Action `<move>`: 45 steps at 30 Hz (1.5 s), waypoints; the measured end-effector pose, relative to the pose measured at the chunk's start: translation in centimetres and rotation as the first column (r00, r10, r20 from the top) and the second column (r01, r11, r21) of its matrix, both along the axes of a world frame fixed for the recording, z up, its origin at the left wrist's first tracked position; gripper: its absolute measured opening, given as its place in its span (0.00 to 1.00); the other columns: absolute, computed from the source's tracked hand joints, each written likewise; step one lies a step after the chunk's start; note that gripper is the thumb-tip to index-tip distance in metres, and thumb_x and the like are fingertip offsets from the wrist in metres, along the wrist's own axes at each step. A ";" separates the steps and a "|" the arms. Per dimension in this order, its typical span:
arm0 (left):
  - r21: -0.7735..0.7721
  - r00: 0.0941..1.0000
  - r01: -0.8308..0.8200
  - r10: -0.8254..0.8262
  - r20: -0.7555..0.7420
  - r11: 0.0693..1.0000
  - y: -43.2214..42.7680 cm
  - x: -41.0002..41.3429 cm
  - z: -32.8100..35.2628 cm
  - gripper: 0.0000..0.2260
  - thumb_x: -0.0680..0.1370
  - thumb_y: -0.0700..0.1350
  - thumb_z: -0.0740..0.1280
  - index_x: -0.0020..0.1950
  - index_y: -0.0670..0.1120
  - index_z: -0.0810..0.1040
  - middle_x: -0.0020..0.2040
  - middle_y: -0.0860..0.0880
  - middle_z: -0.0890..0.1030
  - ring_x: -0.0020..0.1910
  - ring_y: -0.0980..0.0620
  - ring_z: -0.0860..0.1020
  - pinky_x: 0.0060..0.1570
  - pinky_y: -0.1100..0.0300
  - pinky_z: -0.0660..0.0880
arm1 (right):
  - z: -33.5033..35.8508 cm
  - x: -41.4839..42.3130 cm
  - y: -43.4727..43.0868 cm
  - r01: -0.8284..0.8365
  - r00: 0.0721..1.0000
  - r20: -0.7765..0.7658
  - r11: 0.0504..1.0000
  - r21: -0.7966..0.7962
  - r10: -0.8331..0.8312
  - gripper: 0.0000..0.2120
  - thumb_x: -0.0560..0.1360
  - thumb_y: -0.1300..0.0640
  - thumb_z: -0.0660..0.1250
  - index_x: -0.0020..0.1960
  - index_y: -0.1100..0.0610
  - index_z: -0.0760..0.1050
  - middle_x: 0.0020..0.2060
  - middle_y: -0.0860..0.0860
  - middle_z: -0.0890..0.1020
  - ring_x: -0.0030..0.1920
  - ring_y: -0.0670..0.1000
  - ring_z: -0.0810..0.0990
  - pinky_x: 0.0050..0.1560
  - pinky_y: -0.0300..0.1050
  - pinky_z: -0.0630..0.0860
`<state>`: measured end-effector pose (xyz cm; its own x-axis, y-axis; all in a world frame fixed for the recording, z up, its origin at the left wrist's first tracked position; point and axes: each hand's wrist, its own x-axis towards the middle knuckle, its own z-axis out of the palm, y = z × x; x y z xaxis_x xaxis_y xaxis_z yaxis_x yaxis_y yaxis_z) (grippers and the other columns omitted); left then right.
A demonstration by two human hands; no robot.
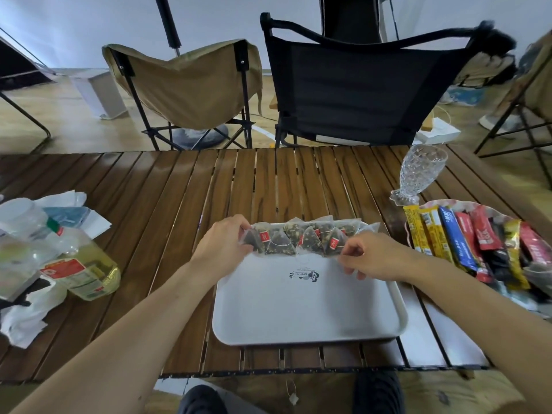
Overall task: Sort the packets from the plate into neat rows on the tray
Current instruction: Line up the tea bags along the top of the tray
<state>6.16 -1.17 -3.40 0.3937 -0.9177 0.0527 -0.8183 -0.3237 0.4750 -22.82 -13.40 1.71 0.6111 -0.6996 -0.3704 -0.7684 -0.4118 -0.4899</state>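
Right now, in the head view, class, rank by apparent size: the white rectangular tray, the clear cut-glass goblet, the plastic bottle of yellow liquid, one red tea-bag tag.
1. white rectangular tray
2. plastic bottle of yellow liquid and clear cut-glass goblet look close; the goblet stands farther away, so unranked
3. red tea-bag tag

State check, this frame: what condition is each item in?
Tray: near part bare.
Tea bags: one row along its far edge.
Plate: piled with stick packets.
Glass: upright, empty.
Bottle: lying on its side.
Left hand: grips row's left end.
Right hand: pinches row's right end.
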 end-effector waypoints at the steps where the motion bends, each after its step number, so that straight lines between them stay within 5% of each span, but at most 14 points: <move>1: -0.007 1.000 0.001 -0.001 0.000 1.000 -0.1 0.0 -0.1 0.14 0.78 0.50 0.76 0.59 0.54 0.77 0.53 0.55 0.80 0.47 0.56 0.79 0.49 0.59 0.81 | 0.0 -0.1 -0.1 -0.007 1.000 -0.011 1.000 -0.018 0.007 0.06 0.81 0.53 0.69 0.47 0.53 0.82 0.42 0.46 0.86 0.37 0.45 0.86 0.44 0.40 0.81; 12: 0.053 0.999 0.032 -0.033 0.032 0.998 0.8 0.8 0.4 0.25 0.74 0.52 0.79 0.67 0.51 0.73 0.57 0.55 0.77 0.48 0.55 0.78 0.51 0.57 0.81 | 0.5 -1.1 -0.6 -0.009 0.998 -0.070 0.997 -0.078 0.003 0.06 0.82 0.51 0.68 0.48 0.51 0.80 0.43 0.48 0.86 0.40 0.49 0.87 0.46 0.49 0.85; 24: 0.033 0.997 0.007 -0.005 -0.073 0.999 -0.1 -0.2 0.5 0.19 0.76 0.49 0.78 0.64 0.49 0.77 0.49 0.54 0.80 0.43 0.56 0.80 0.39 0.66 0.73 | 0.1 -0.5 -0.6 -0.038 0.997 -0.071 0.992 -0.120 0.030 0.06 0.81 0.51 0.67 0.47 0.50 0.79 0.38 0.46 0.83 0.37 0.45 0.83 0.46 0.43 0.80; 30: 0.089 0.999 0.016 -0.018 0.028 0.996 0.3 -0.2 1.4 0.24 0.75 0.55 0.78 0.67 0.53 0.73 0.56 0.56 0.79 0.51 0.55 0.80 0.48 0.60 0.77 | 0.5 -0.5 -0.5 -0.084 0.994 -0.086 0.987 -0.139 0.073 0.08 0.82 0.51 0.66 0.47 0.49 0.81 0.39 0.45 0.83 0.37 0.42 0.80 0.41 0.37 0.76; 33: 0.053 0.995 0.007 -0.013 0.101 0.999 1.0 -0.3 2.6 0.23 0.77 0.60 0.74 0.67 0.55 0.71 0.59 0.59 0.77 0.54 0.56 0.79 0.51 0.55 0.79 | 0.9 -0.5 -0.2 -0.084 0.995 -0.067 0.988 -0.133 0.076 0.07 0.82 0.52 0.66 0.49 0.50 0.82 0.45 0.49 0.85 0.40 0.44 0.81 0.46 0.39 0.78; 37: -0.067 0.998 0.020 -0.016 0.062 0.998 1.2 -1.4 4.1 0.17 0.79 0.56 0.72 0.64 0.56 0.72 0.56 0.60 0.78 0.45 0.58 0.79 0.42 0.59 0.76 | 1.6 -0.8 0.2 -0.079 0.995 -0.065 0.988 -0.129 0.071 0.10 0.82 0.51 0.67 0.50 0.55 0.83 0.46 0.52 0.86 0.43 0.49 0.84 0.49 0.45 0.81; 40: -0.093 0.997 0.067 -0.065 0.032 0.993 0.8 -2.4 4.8 0.19 0.79 0.57 0.71 0.67 0.59 0.68 0.49 0.61 0.79 0.44 0.58 0.81 0.42 0.53 0.80 | 3.0 -1.4 0.4 -0.045 0.999 -0.034 0.983 -0.177 0.039 0.09 0.80 0.51 0.68 0.50 0.54 0.84 0.46 0.50 0.85 0.44 0.50 0.84 0.52 0.49 0.82; 43: -0.036 0.988 0.148 -0.150 -0.033 0.988 -0.4 -4.4 5.4 0.36 0.81 0.56 0.69 0.82 0.65 0.50 0.47 0.60 0.80 0.42 0.56 0.83 0.42 0.52 0.81 | 4.6 -3.4 0.3 0.015 1.000 0.011 0.979 -0.205 -0.013 0.07 0.80 0.49 0.68 0.48 0.52 0.82 0.44 0.47 0.83 0.44 0.48 0.82 0.49 0.46 0.81; 45: 0.005 0.982 0.187 -0.187 -0.021 0.982 -1.5 -6.4 6.0 0.31 0.82 0.54 0.67 0.79 0.62 0.54 0.49 0.60 0.79 0.46 0.53 0.83 0.45 0.50 0.79 | 5.7 -5.5 0.0 0.088 0.996 0.037 0.971 -0.222 -0.082 0.08 0.80 0.49 0.68 0.50 0.53 0.81 0.44 0.47 0.82 0.44 0.48 0.81 0.48 0.45 0.79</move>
<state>-0.23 -2.62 2.59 0.2160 -0.9756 0.0399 -0.8550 -0.1692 0.4903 -28.33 -13.37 7.37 0.5535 -0.8126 -0.1826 -0.7928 -0.4468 -0.4145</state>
